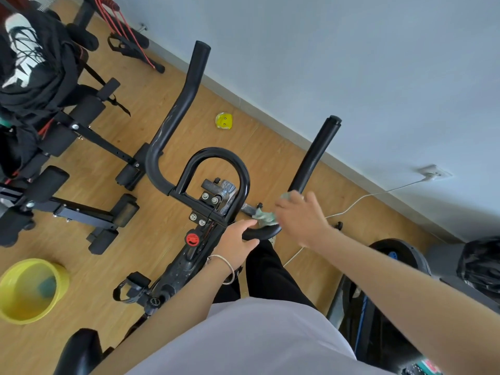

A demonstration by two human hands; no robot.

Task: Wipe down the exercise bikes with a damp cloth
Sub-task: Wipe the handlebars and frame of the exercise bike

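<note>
Head view: one yellow bucket (19, 299) sits on the floor at left, with a blurred teal lump (47, 286) inside; I can't tell what it is. One exercise bike (186, 263) is straight ahead. Left hand (238, 236) is wrapped round the near handlebar (263, 232), thumb on top and fingers curled under, with a bangle (226, 266) on the wrist. Right hand (300, 220) is motion-blurred, arm stretched forward, fingers bent over the one green cloth (263, 216), holding it on the bar's right bend, just beside the left hand. Counts: two hands, two handlebar horns (178, 106), one centre loop (216, 151), one red knob (192, 239).
</note>
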